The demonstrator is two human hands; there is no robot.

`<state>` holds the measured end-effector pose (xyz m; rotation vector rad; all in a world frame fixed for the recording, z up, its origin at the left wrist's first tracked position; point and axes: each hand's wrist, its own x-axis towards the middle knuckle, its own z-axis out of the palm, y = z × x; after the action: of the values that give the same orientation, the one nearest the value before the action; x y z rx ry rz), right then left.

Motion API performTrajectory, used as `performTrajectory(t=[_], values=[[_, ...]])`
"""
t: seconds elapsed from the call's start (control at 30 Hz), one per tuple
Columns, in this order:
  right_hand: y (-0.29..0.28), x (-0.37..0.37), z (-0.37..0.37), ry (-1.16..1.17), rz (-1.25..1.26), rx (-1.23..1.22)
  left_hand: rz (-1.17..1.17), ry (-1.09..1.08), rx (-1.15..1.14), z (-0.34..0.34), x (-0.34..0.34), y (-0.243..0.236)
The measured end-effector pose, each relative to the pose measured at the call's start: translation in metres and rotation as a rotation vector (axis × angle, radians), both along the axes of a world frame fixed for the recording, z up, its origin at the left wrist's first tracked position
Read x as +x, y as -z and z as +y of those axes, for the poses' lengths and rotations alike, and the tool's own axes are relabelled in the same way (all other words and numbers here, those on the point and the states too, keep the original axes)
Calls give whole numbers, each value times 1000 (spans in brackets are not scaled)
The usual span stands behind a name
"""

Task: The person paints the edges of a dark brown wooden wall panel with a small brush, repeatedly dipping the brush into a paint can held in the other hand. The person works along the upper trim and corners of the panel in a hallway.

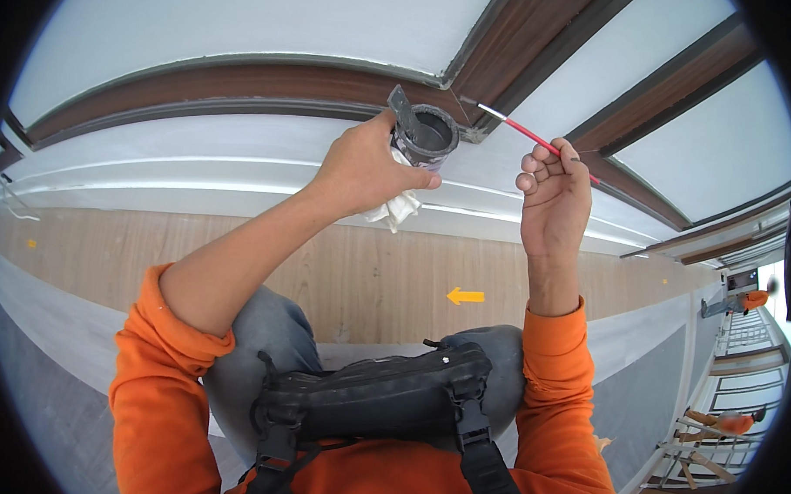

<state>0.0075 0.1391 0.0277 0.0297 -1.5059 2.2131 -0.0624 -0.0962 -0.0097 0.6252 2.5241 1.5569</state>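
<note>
My left hand (363, 167) grips a small paint can (427, 133) with dark grey paint in it. A flat grey-smeared scraper (401, 110) stands in the can against its left rim. White cloth (397, 210) hangs below the can from the same hand. Between thumb and fingers, my right hand (556, 187) pinches a thin red paintbrush (530, 134). The brush's tip points up and left, by the corner where two brown wooden trim strips (498, 68) meet. Grey edging (473, 135) borders the trim there.
White wall panels (272, 25) fill the spaces between the trim. Wood-look flooring (368, 272) carries a yellow arrow sticker (465, 296). A black bag (373, 394) is strapped across my front. Far right, two people in orange (751, 300) are near ladders (745, 331).
</note>
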Motion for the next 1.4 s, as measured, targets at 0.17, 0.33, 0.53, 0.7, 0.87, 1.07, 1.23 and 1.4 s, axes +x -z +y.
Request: performTrajectory(t=[0.17, 0.33, 0.53, 0.7, 0.87, 1.07, 1.23, 1.4], values=[[1, -1, -3, 27, 85, 117, 14, -24, -3, 1, 1, -2], [3, -6, -9, 97, 166, 345, 7, -32, -38, 0, 1, -6], [-1, -4, -13, 190, 316, 483, 28, -41, -75, 0, 4, -8], [0, -2, -19, 232, 394, 668, 23, -16, -80, 0, 5, -11], [1, 2, -20, 240, 443, 743, 36, -17, -82, 1, 3, -6], [0, -2, -31, 177, 482, 819, 48, -11, -55, 0, 3, -4], [1, -1, -25, 211, 516, 855, 66, -12, -47, 1, 1, -1], [2, -3, -29, 270, 509, 934, 52, -4, -39, 0, 3, -3]])
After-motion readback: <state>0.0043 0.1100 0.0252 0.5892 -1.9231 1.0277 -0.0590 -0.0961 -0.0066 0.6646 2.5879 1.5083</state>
